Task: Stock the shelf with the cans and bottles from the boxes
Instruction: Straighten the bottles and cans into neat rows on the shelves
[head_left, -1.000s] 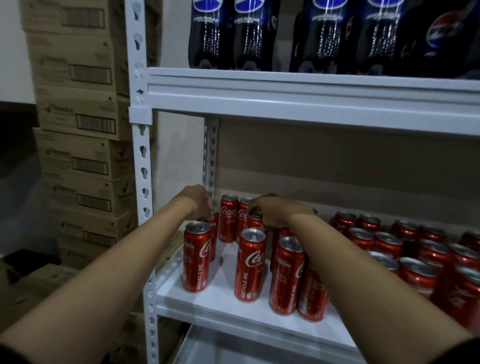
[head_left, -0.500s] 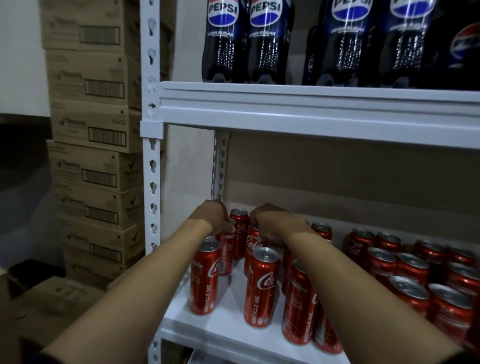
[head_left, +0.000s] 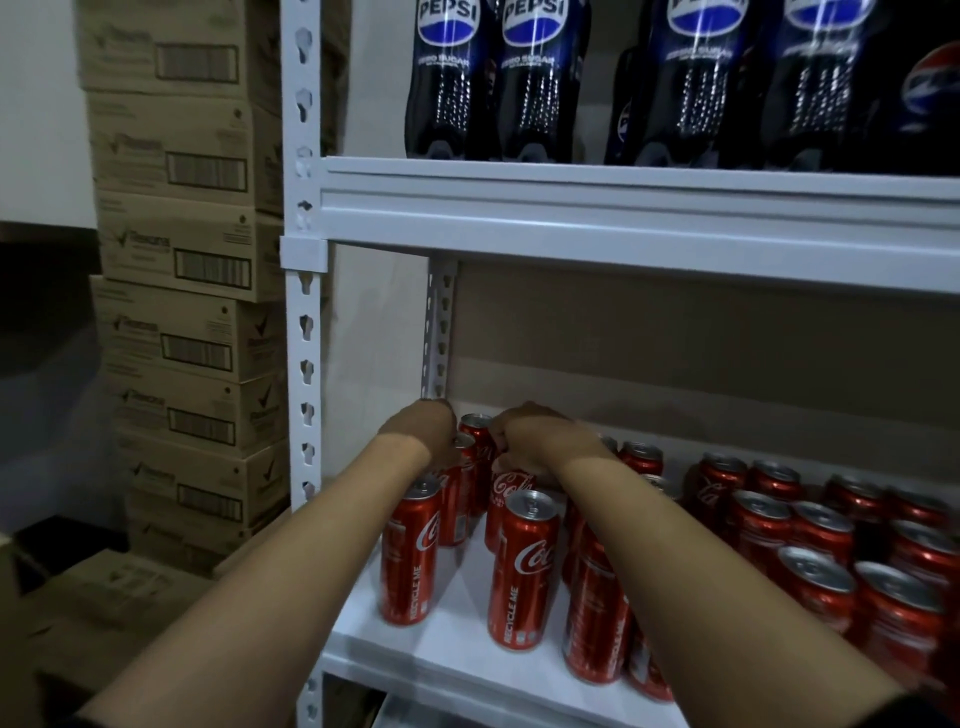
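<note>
Fingers of both hands curl downward over can tops at the back left corner of the white shelf (head_left: 457, 631). The left hand (head_left: 418, 431) grips the top of a red Coca-Cola can (head_left: 457, 499) just beside the rear upright post (head_left: 439, 327); its fingertips are hidden behind the knuckles. The right hand (head_left: 535, 439) closes over another Coca-Cola can (head_left: 506, 491) next to it, fingers bent round the rim. Between the two hands a third can (head_left: 475, 423) stands at the very back. Two front cans (head_left: 522, 571) stand upright below the forearms, and a crowd of red cans (head_left: 821, 551) fills the shelf to the right. Pepsi bottles (head_left: 535, 78) line the tier above. Stacked cardboard boxes (head_left: 192, 260) rise left of the rack.
</note>
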